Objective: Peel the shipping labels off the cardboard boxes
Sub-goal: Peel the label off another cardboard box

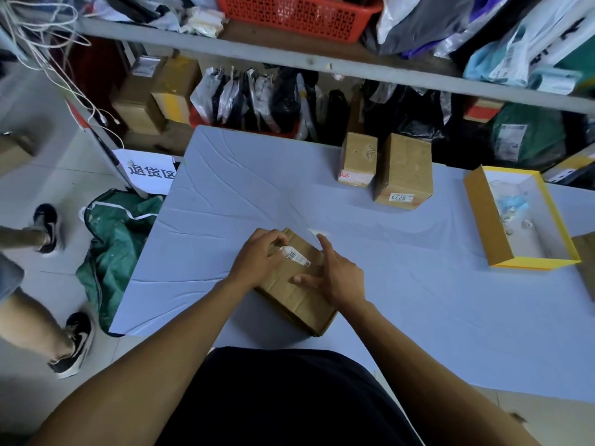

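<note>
A brown cardboard box (291, 292) lies flat on the pale blue table (418, 300) right in front of me. A small white shipping label (297, 257) with a barcode sits on its top, one end lifted. My left hand (257, 257) pinches that lifted end with its fingertips. My right hand (331, 275) rests flat on the box top with fingers spread, pressing it down. Two more cardboard boxes (357, 159) (404, 170) stand upright at the far side, each with a label on its lower front.
An open yellow-edged box (483, 220) with scraps inside lies at the right. Shelves with parcels and a red basket (299, 14) stand behind. On the floor to the left are a green sack (119, 239), a white sign and another person's legs (42, 317).
</note>
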Tool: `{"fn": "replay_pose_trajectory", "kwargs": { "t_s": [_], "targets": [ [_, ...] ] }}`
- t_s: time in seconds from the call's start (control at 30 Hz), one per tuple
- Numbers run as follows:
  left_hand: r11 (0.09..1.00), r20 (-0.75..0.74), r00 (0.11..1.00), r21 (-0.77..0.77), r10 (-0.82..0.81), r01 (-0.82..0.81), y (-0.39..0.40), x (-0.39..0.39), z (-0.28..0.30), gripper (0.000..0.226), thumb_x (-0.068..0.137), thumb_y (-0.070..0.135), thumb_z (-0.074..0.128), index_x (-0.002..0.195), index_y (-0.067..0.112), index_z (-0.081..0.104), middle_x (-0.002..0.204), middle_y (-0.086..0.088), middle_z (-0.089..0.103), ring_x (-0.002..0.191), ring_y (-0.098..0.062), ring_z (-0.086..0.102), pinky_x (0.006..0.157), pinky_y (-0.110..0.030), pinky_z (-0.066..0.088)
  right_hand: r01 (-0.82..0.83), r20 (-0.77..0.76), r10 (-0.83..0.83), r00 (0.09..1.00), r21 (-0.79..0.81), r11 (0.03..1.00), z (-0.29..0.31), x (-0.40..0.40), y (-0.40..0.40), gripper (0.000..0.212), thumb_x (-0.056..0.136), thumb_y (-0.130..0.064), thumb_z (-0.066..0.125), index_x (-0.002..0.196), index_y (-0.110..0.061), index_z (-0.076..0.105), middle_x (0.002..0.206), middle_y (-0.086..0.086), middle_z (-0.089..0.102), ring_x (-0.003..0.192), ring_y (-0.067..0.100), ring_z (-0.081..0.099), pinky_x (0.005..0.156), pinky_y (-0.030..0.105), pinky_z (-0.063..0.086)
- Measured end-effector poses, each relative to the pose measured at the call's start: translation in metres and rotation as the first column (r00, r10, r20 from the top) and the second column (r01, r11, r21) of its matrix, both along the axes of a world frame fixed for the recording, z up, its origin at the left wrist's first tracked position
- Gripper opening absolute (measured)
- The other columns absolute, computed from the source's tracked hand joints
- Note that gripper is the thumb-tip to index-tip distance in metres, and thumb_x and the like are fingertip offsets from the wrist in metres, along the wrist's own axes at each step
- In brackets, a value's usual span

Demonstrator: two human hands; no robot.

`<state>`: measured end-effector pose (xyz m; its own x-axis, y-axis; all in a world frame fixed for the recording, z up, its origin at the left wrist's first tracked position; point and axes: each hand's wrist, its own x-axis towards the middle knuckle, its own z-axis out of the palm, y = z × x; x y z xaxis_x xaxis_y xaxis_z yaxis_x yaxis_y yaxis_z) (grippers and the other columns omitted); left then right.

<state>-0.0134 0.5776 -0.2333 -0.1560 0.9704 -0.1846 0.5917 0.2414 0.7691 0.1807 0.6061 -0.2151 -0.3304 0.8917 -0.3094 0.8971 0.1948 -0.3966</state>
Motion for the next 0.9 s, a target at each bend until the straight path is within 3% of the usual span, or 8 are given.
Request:
{"fn": "replay_pose_trajectory", "kwargs": {
  "t_s": [0.2,0.4,0.77,0.9],
  "targets": [
    [0.999,-0.110,0.994,0.043,0.005,-0.001,0.010,0.002,0.001,0.013,0.093,0.021,0.058,0.087,0.032,0.058,0.101,0.006,0.053,0.090,-0.012,0.058,0.077,-0.038,0.056,-0.012,0.005,0.012,1.000,0.000,1.000,0.000,0.000,0.000,0.103,0.068,-0.081,0.056,0.149,-0.036,0.012,0.128,0.000,0.060,0.110,0.026,0.060,0.085,0.038,0.047],
    [1.000,-0.080,0.997,0.017,0.008,-0.007,0.016,0.004,0.000,0.012,0.095,0.017,0.055,0.087,0.024,0.061,0.104,0.003,0.052,0.093,-0.014,0.057,0.079,-0.033,0.054,-0.011,0.009,0.011,1.000,0.015,1.000,-0.001,0.000,0.001,0.104,0.066,-0.082,0.056,0.149,-0.036,0.013,0.129,-0.001,0.060,0.111,0.026,0.060,0.085,0.038,0.047],
    [1.000,0.017,1.000,-0.003,0.022,-0.022,0.018,0.003,0.000,0.011,0.094,0.010,0.055,0.087,0.017,0.061,0.105,-0.001,0.050,0.090,-0.012,0.054,0.070,-0.012,0.039,-0.015,0.017,0.015,1.000,0.032,0.999,-0.004,0.000,0.001,0.103,0.066,-0.084,0.053,0.148,-0.035,0.014,0.121,0.001,0.062,0.105,0.026,0.061,0.082,0.039,0.049],
    [1.000,0.031,0.999,-0.010,0.025,-0.024,0.018,0.003,0.000,0.012,0.093,0.011,0.056,0.087,0.019,0.061,0.105,0.000,0.050,0.089,-0.011,0.053,0.071,-0.015,0.040,-0.013,0.017,0.012,1.000,0.030,0.999,-0.005,0.001,0.001,0.103,0.067,-0.084,0.054,0.149,-0.035,0.013,0.118,0.000,0.063,0.103,0.025,0.062,0.080,0.038,0.049]
  ]
}}
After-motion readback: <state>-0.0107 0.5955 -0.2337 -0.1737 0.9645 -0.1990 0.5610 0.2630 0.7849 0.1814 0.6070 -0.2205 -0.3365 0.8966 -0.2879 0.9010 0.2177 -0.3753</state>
